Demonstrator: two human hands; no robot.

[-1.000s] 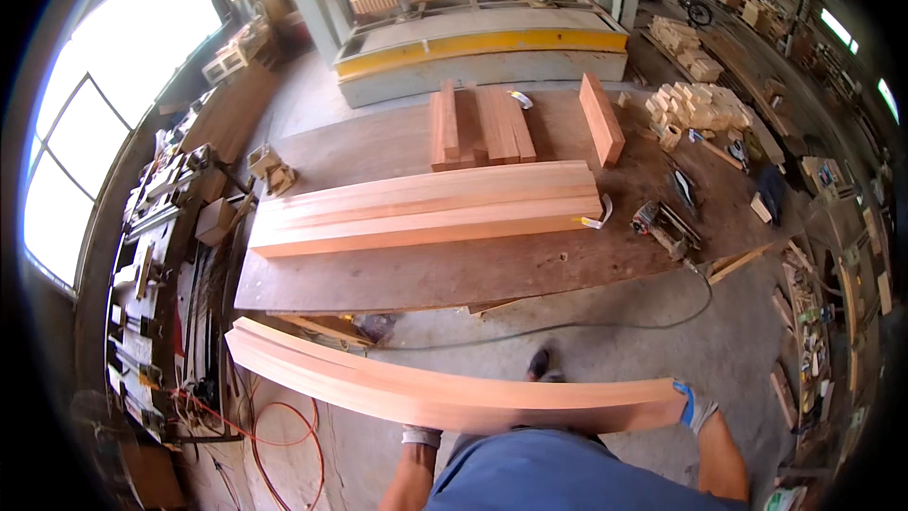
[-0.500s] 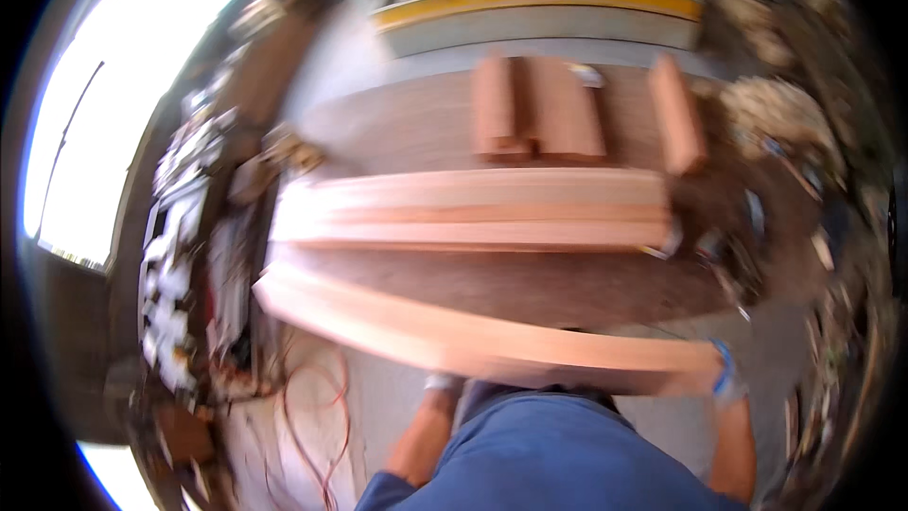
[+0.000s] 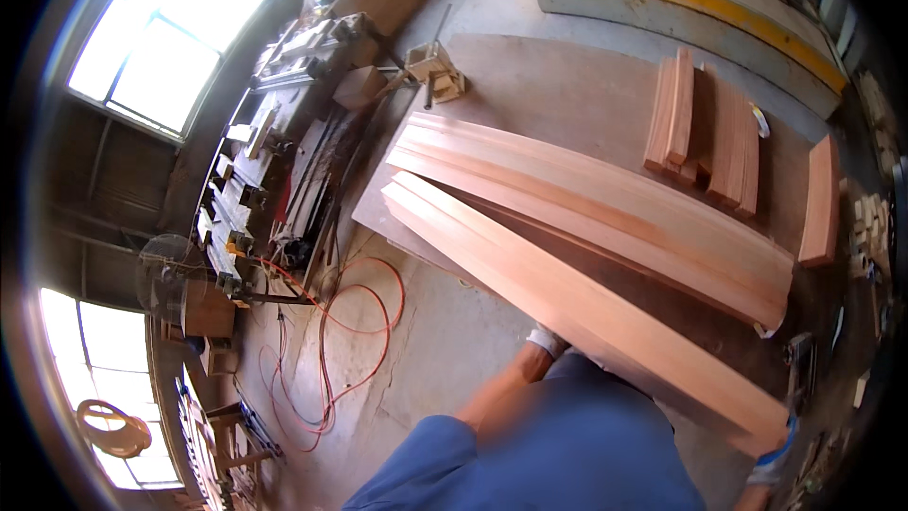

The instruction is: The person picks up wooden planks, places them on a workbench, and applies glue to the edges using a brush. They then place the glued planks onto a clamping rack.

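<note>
Long beam [image 3: 586, 310] slants from ten o'clock down to four; a second ago it lay nearer level, short of the bench [image 3: 539, 66]. Whole view has tilted too. Beam's ten-o'clock end now overlaps the bench, beside the stacked timbers [image 3: 586, 191]; contact unclear. Right hand [image 3: 777, 454], four o'clock: grip closed round beam's end. Left hand [image 3: 544, 338], five o'clock, under beam: fingers hidden, cannot tell grip.
</note>
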